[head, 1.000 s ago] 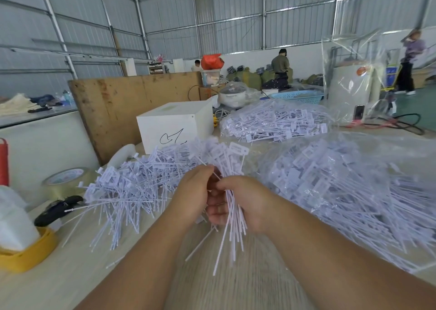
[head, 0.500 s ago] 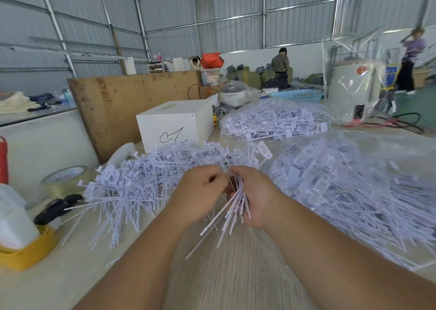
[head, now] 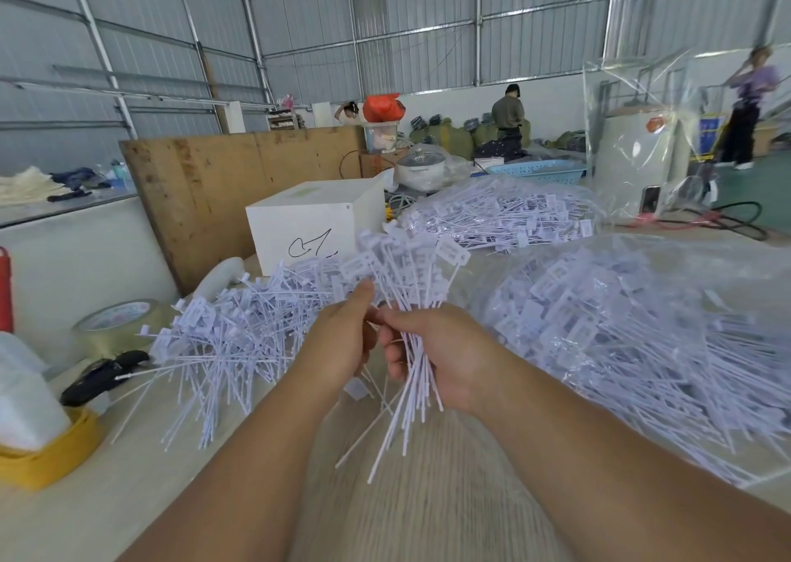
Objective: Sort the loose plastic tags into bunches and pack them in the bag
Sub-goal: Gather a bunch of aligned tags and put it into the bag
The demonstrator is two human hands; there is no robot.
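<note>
My right hand grips a bunch of white plastic tags upright above the table, flat heads fanned out on top and thin tails hanging below the fist. My left hand touches the same bunch from the left, its fingers curled in against the tags beside the right thumb. A loose heap of tags sprawls on the table to the left of my hands. At the right lies a clear plastic bag full of tags. A second filled bag sits farther back.
A white box with a black scribble stands behind the heap, in front of a leaning plywood board. A tape roll, a black tool and a yellow holder sit at the left edge. People work in the far background.
The bunch has swung from tilted back to upright and its heads now stand higher. Both hands rose slightly and stay together around it.
</note>
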